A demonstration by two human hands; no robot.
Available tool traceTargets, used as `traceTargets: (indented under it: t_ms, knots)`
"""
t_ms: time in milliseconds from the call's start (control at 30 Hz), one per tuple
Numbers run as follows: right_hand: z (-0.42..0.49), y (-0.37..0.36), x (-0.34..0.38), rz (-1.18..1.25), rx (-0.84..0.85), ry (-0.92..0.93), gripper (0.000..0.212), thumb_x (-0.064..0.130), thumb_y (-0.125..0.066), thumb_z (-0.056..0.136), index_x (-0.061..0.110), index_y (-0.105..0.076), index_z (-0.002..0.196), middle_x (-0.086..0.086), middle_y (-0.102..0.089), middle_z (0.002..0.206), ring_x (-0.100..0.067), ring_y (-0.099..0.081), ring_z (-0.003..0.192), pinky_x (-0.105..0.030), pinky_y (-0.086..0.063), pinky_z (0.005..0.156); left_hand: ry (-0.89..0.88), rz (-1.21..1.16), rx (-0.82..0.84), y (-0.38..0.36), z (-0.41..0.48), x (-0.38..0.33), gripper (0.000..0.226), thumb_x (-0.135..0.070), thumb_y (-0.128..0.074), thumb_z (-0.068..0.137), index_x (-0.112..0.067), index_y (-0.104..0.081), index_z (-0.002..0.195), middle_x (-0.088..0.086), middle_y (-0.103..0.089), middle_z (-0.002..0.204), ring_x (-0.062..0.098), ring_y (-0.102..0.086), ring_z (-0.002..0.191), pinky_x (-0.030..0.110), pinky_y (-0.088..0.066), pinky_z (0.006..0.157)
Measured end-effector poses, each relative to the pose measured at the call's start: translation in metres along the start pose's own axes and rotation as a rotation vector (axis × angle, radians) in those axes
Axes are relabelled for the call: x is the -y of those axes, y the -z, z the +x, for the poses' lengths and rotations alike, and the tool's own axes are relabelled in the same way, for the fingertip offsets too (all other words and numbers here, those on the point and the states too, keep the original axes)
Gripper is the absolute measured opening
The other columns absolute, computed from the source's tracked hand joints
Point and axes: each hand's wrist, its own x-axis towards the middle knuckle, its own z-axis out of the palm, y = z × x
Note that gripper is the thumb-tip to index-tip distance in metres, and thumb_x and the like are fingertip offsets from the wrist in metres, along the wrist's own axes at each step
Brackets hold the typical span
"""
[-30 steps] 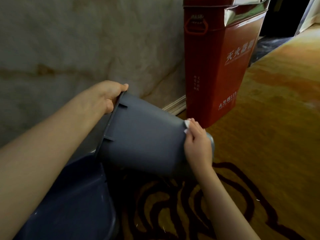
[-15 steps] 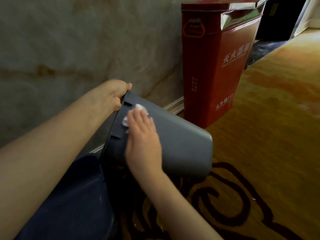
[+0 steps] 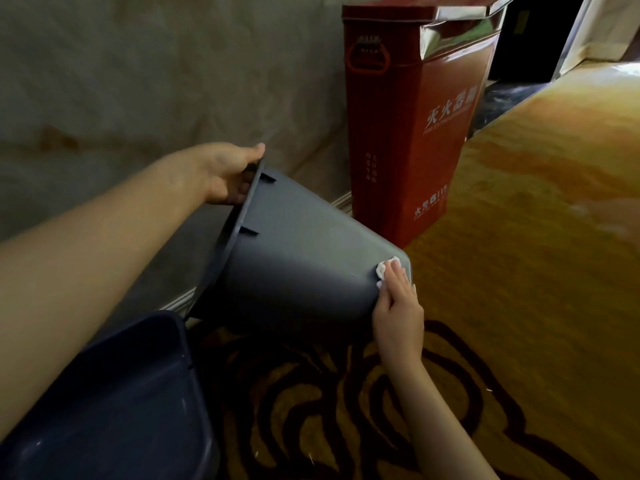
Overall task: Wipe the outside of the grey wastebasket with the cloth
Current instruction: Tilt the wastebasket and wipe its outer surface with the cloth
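tipping on its side above the patterned carpet (image 3: 519, 202), the grey wastebasket (image 3: 298, 258) looks like light, stiff, smooth plastic, best gripped at its flanged rim. the left hand (image 3: 225, 174) clenches that rim, thumb over the edge. the right hand (image 3: 398, 306) presses a small white cloth (image 3: 384, 268) flat under its fingertips near the base.

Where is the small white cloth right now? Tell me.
In the head view, right of centre: the small white cloth sits under the right hand, pressed against the tilted grey plastic wastebasket near its base.
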Motion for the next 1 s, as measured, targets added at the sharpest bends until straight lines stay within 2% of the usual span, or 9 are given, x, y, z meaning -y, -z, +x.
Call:
traceTargets:
  t_ms: [33, 100, 233, 367, 567, 700, 767, 867, 1000]
  knots:
    - [0.003, -0.001, -0.001, 0.003, 0.011, -0.015, 0.041, 0.009, -0.043, 0.097, 0.015, -0.039, 0.137, 0.000, -0.036, 0.148, -0.007, -0.023, 0.138, -0.023, -0.011, 0.113, -0.019, 0.040, 0.058, 0.004, -0.013, 0.003, 0.035, -0.040, -0.037, 0.094, -0.014, -0.056, 0.079, -0.001, -0.068, 0.058, 0.009, -0.066, 0.046, 0.018, -0.054, 0.046]
    - [0.003, -0.002, 0.002, -0.009, 0.033, -0.011, 0.041, 0.009, -0.043, 0.097, 0.015, -0.039, 0.138, 0.000, -0.036, 0.148, -0.008, -0.024, 0.139, -0.022, -0.011, 0.112, -0.079, 0.122, 0.124, 0.009, -0.035, 0.014, 0.036, -0.041, -0.038, 0.094, -0.015, -0.063, 0.089, -0.002, -0.073, 0.068, 0.007, -0.069, 0.054, 0.018, -0.055, 0.048]
    - [0.005, -0.003, 0.004, 0.016, 0.037, -0.028, 0.041, 0.009, -0.042, 0.097, 0.014, -0.039, 0.138, -0.001, -0.037, 0.148, -0.010, -0.026, 0.139, -0.025, -0.015, 0.113, -0.158, 0.106, 0.088, 0.008, -0.051, 0.044, 0.027, -0.024, -0.041, 0.095, -0.014, -0.066, 0.090, -0.006, -0.075, 0.066, 0.005, -0.070, 0.058, 0.019, -0.057, 0.056]
    - [0.004, -0.008, 0.024, 0.043, 0.036, -0.040, 0.041, 0.007, -0.041, 0.096, 0.014, -0.039, 0.137, -0.002, -0.036, 0.149, -0.011, -0.026, 0.138, -0.036, -0.022, 0.116, -0.158, -0.016, -0.005, 0.000, -0.043, 0.045, 0.027, -0.018, -0.040, 0.096, -0.010, -0.063, 0.084, -0.005, -0.072, 0.053, 0.005, -0.067, 0.048, 0.018, -0.055, 0.049]
    - [-0.024, -0.038, 0.094, 0.066, 0.121, 0.424, 0.045, 0.009, -0.042, 0.095, 0.015, -0.036, 0.139, -0.002, -0.034, 0.149, -0.006, -0.019, 0.138, -0.033, -0.016, 0.118, -0.129, -0.035, -0.099, -0.008, -0.027, 0.032, 0.026, -0.015, -0.042, 0.095, -0.008, -0.059, 0.077, 0.002, -0.068, 0.061, 0.010, -0.065, 0.051, 0.022, -0.055, 0.056]
    - [-0.018, -0.046, 0.103, 0.049, 0.068, 0.519, 0.045, 0.007, -0.043, 0.095, 0.013, -0.037, 0.139, -0.006, -0.037, 0.148, -0.013, -0.023, 0.140, -0.034, -0.017, 0.118, -0.107, -0.037, -0.110, -0.016, -0.017, 0.021, 0.024, -0.017, -0.043, 0.095, -0.003, -0.061, 0.091, 0.007, -0.064, 0.077, 0.017, -0.063, 0.069, 0.033, -0.053, 0.074]
    - [-0.011, -0.042, 0.083, 0.021, 0.035, 0.502, 0.045, 0.006, -0.045, 0.094, 0.014, -0.038, 0.138, -0.003, -0.039, 0.147, -0.010, -0.024, 0.139, -0.036, -0.017, 0.118, -0.102, -0.002, -0.118, -0.019, -0.013, 0.014, 0.030, -0.017, -0.044, 0.094, 0.001, -0.058, 0.113, 0.008, -0.063, 0.084, 0.019, -0.061, 0.074, 0.034, -0.052, 0.076]
    - [-0.001, -0.030, 0.031, 0.011, -0.075, 0.292, 0.043, 0.002, -0.046, 0.092, 0.011, -0.043, 0.134, -0.006, -0.043, 0.144, -0.010, -0.029, 0.136, -0.043, -0.026, 0.115, -0.109, 0.018, -0.140, -0.023, -0.009, 0.006, 0.035, -0.017, -0.044, 0.095, 0.003, -0.053, 0.122, 0.007, -0.063, 0.086, 0.017, -0.060, 0.070, 0.029, -0.051, 0.066]
    - [0.012, -0.016, -0.016, -0.011, -0.085, 0.150, 0.040, 0.006, -0.045, 0.095, 0.010, -0.044, 0.134, -0.006, -0.044, 0.144, -0.010, -0.032, 0.135, -0.035, -0.027, 0.114, -0.120, 0.054, -0.168, -0.023, -0.003, 0.004, 0.042, -0.021, -0.047, 0.093, 0.004, -0.050, 0.127, 0.017, -0.064, 0.111, 0.027, -0.063, 0.097, 0.040, -0.051, 0.090]
